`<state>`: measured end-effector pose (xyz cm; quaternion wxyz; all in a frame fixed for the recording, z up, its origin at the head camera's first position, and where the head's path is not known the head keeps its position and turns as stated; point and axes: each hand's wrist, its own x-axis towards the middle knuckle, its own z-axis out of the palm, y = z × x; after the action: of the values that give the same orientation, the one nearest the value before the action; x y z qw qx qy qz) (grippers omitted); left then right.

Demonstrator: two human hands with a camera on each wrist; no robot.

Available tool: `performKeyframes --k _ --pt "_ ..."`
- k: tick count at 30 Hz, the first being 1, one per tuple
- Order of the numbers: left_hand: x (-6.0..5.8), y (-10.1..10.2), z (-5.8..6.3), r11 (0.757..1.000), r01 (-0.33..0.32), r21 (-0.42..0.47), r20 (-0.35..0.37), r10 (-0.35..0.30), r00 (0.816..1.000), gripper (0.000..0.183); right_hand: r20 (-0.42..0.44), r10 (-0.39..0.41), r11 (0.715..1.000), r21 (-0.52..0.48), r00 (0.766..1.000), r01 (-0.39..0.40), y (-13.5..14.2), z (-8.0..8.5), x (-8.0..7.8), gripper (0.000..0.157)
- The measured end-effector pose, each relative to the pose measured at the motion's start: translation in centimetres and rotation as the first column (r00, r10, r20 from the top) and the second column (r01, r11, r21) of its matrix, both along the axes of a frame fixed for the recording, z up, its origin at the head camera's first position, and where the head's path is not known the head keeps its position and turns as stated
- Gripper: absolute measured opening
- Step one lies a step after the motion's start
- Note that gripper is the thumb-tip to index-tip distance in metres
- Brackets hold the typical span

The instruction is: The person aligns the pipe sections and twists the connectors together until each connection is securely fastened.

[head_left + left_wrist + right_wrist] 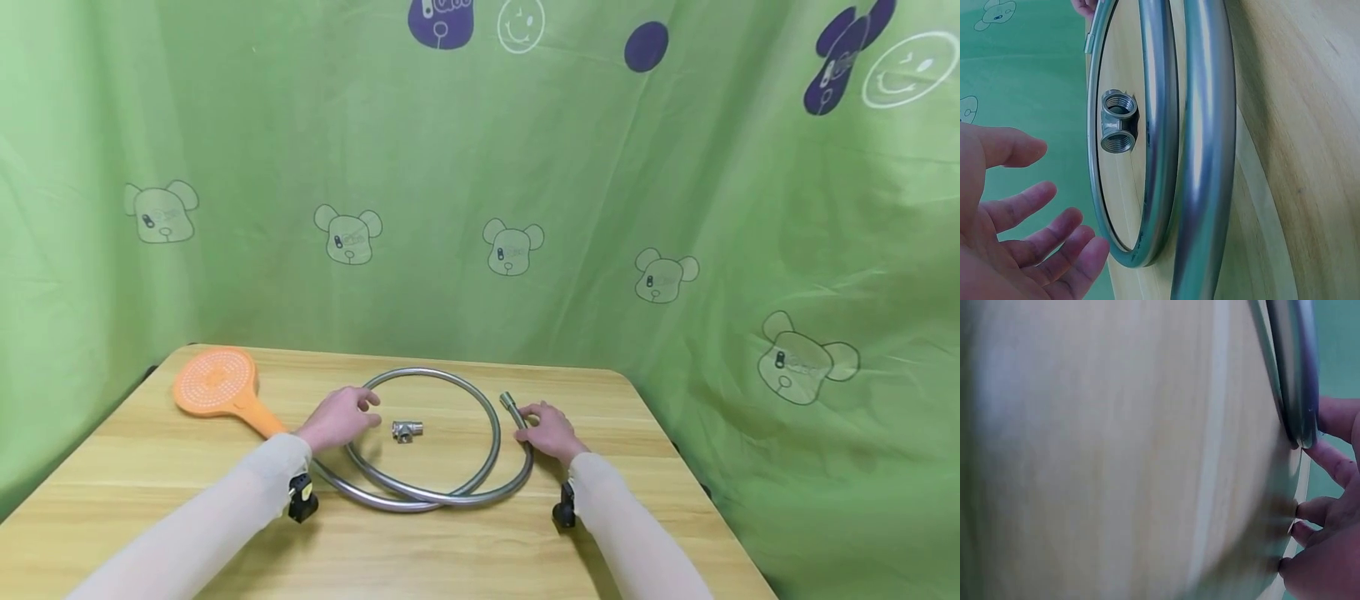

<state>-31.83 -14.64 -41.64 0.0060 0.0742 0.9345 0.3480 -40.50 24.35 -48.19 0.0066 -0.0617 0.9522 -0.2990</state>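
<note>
My left hand [339,418] hovers open over the left side of a coiled metal shower hose [491,467], with spread fingers and nothing between them. Just to its right, inside the loop, a small chrome tee fitting [406,431] lies on the table; its threaded openings show in the left wrist view. My right hand [551,429] pinches the hose between thumb and index finger, just below its free end with a metal nut [507,400]. Beyond my left wrist lies an orange shower head [217,382], its handle running under my forearm, where the joint with the hose is hidden.
All of it lies on a light wooden table [450,567] with rounded far corners. A green curtain [420,300] with printed bear faces hangs behind the table and along its right side. Small black cameras are strapped to both wrists.
</note>
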Motion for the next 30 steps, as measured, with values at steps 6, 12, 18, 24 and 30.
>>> performKeyframes --k 6,12,18,24,30 --pt "-0.1 -0.4 -0.2 1.0 -0.006 0.002 0.006 0.006 1.0 0.042 -0.019 -0.037 0.999 -0.008 0.999 0.036 -0.4 0.5 0.6 0.046" --pt "-0.1 -0.9 -0.3 1.0 -0.008 -0.004 -0.003 0.008 1.0 0.042 -0.016 -0.071 0.997 -0.015 0.997 0.07 -0.7 0.8 0.9 0.044" --pt "-0.2 -1.2 -0.2 1.0 -0.013 -0.012 -0.007 0.013 1.0 0.041 -0.062 -0.092 0.995 -0.032 0.994 0.09 -1.2 0.9 0.8 0.038" --pt "-0.1 -1.4 0.0 1.0 -0.018 -0.017 -0.001 0.018 1.0 0.042 -0.099 -0.119 0.989 -0.095 0.988 0.11 -1.9 0.9 0.5 0.031" --pt "-0.1 -1.5 0.0 0.999 -0.024 -0.021 0.001 0.024 1.0 0.041 -0.11 -0.103 0.977 -0.197 0.989 0.08 -2.5 1.1 0.0 0.024"
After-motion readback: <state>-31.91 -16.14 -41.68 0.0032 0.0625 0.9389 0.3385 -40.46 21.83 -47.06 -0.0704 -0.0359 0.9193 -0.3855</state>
